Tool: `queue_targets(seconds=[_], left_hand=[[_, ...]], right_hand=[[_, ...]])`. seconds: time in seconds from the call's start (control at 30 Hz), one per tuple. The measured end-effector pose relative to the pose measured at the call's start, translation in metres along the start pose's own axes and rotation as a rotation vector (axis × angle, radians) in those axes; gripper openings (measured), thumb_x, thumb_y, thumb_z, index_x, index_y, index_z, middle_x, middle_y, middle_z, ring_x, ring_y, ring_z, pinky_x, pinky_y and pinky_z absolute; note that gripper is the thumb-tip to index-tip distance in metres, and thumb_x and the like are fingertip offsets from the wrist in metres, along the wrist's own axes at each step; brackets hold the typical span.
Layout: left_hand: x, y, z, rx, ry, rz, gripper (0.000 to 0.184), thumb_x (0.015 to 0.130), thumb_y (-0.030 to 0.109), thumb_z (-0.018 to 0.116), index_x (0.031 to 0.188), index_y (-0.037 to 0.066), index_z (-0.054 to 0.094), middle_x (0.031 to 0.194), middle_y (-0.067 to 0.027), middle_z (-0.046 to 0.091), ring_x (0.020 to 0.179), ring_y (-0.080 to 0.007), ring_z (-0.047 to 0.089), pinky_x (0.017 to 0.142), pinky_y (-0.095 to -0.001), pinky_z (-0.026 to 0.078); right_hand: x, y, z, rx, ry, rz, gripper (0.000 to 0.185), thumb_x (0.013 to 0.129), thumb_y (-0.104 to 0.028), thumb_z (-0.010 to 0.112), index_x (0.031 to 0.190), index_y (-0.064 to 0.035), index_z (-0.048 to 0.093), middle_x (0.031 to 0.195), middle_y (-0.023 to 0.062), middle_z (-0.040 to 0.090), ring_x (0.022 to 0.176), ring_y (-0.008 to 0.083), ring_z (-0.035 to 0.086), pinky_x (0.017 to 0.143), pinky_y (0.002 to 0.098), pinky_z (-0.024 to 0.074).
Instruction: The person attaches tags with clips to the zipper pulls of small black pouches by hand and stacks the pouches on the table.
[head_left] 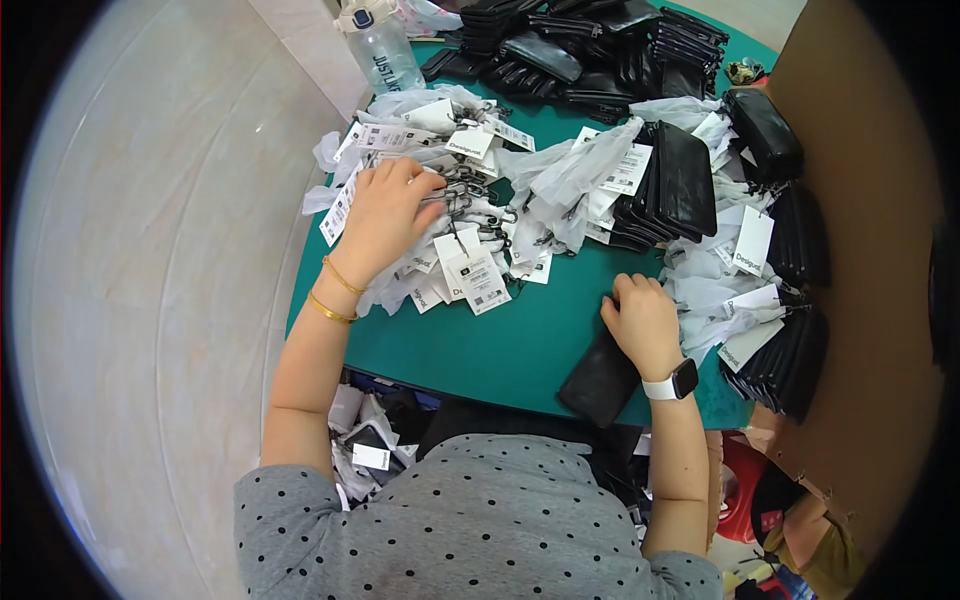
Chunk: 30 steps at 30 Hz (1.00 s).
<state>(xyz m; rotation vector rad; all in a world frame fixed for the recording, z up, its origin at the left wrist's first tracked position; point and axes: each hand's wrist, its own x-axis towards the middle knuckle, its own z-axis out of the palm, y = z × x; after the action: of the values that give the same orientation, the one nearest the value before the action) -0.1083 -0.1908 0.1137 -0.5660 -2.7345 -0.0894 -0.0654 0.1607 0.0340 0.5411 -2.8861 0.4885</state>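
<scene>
My left hand [392, 212] reaches into a pile of wrist straps [465, 200] with metal chain links and white tissue wrapping. Its fingers are bent and its thumb stands apart, with nothing visibly gripped. White paper tags [472, 275] hang all over this pile. Near the front edge of the table, my right hand [645, 322] has its curled fingers closed on the upper end of a black wallet [598, 385], which lies slanted toward my body. Part of the wallet is hidden under the hand.
Black wallets [685, 185] stand in a stack on the green table [470, 355], with tissue-wrapped straps beside them. More tagged wallets [785, 365] line the right side by a cardboard panel [870, 200]. Behind are a heap of black wallets [590, 60] and a clear bottle [385, 55].
</scene>
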Motion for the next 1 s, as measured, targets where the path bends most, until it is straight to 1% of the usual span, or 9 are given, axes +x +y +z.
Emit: queue_targets(seconds=[0.2,0.27,0.5,0.53,0.57,0.67,0.73,0.87,1.0], left_hand=[[0.002,-0.003,-0.006,-0.172,0.014,0.103,0.013,0.084,0.014,0.071,0.094,0.009,0.064,0.107,-0.006,0.062,0.105,-0.0262,0.056,0.089,-0.0387,0.04],[0.0,-0.008,-0.006,-0.524,0.102,0.07,0.014,0.086,0.01,0.07,0.094,0.007,0.06,0.113,-0.0086,0.063,0.108,-0.0279,0.057,0.093,-0.0398,0.042],[-0.004,0.005,-0.045,-1.313,0.493,-0.075,0.024,0.109,0.027,0.034,0.094,0.009,0.041,0.107,-0.0165,0.066,0.111,-0.0302,0.06,0.1,-0.0388,0.042],[-0.005,0.013,-0.054,-1.343,0.554,-0.185,0.028,0.11,0.029,0.027,0.093,0.01,0.038,0.089,-0.0097,0.064,0.087,-0.0242,0.065,0.091,-0.0402,0.05],[-0.006,0.019,-0.062,-1.347,0.557,-0.186,0.028,0.11,0.029,0.027,0.093,0.01,0.038,0.089,-0.0097,0.064,0.087,-0.0242,0.065,0.091,-0.0402,0.05],[-0.009,0.049,-0.071,-2.074,0.407,-0.092,0.029,0.109,0.034,0.032,0.102,0.009,0.047,0.068,0.0007,0.036,0.052,-0.0111,0.042,0.055,-0.0315,0.049],[-0.012,0.075,-0.063,-2.329,0.202,-0.177,0.033,0.109,0.035,0.031,0.112,0.009,0.05,0.07,0.0012,0.037,0.052,-0.0095,0.038,0.05,-0.028,0.042],[-0.015,0.118,-0.038,-2.015,-0.38,-0.479,0.05,0.105,0.044,0.036,0.113,-0.001,0.054,0.07,0.0033,0.034,0.06,-0.0069,0.035,0.054,-0.0228,0.035],[-0.027,0.136,-0.004,-1.871,-0.555,-0.437,0.049,0.105,0.04,0.032,0.098,-0.003,0.056,0.073,0.002,0.039,0.067,-0.0088,0.036,0.064,-0.0253,0.036]], right_hand=[[-0.005,-0.002,-0.001,0.014,0.031,0.05,0.021,0.078,-0.016,0.076,0.078,-0.003,0.06,0.078,0.0127,0.061,0.076,0.0327,0.062,0.067,0.0427,0.0517],[-0.009,0.0,-0.002,0.011,0.035,0.064,0.019,0.079,-0.015,0.075,0.078,-0.0028,0.06,0.078,0.013,0.061,0.077,0.0329,0.062,0.067,0.0426,0.0516],[-0.013,0.003,0.001,0.206,0.185,-0.066,0.011,0.091,-0.011,0.066,0.09,-0.0009,0.062,0.08,0.0124,0.062,0.072,0.0284,0.06,0.065,0.0381,0.0488],[-0.014,0.001,-0.001,0.201,0.183,-0.067,0.011,0.091,-0.011,0.066,0.09,-0.0009,0.062,0.08,0.0124,0.062,0.072,0.0284,0.06,0.065,0.0381,0.0488],[-0.017,-0.002,-0.004,0.472,0.079,0.035,0.01,0.095,-0.011,0.062,0.093,-0.0009,0.06,0.08,0.0091,0.061,0.071,0.0228,0.057,0.065,0.0347,0.0466],[-0.022,-0.014,-0.015,0.911,-0.123,0.218,0.012,0.103,-0.012,0.052,0.097,-0.0025,0.057,0.081,0.0006,0.057,0.075,0.0097,0.048,0.068,0.0266,0.0408],[-0.023,-0.018,-0.015,1.255,-0.066,0.184,0.012,0.103,-0.013,0.05,0.096,-0.0039,0.055,0.082,-0.0001,0.057,0.077,0.0084,0.048,0.071,0.0255,0.0394],[-0.026,-0.023,-0.027,1.341,-0.114,0.172,0.011,0.102,-0.011,0.05,0.093,-0.0046,0.053,0.082,-0.0002,0.056,0.075,0.0072,0.046,0.069,0.0235,0.0396],[-0.026,-0.035,-0.042,1.517,-0.115,0.16,0.011,0.102,-0.011,0.049,0.094,-0.004,0.054,0.081,-0.0004,0.054,0.072,0.0069,0.045,0.068,0.0222,0.0384]])
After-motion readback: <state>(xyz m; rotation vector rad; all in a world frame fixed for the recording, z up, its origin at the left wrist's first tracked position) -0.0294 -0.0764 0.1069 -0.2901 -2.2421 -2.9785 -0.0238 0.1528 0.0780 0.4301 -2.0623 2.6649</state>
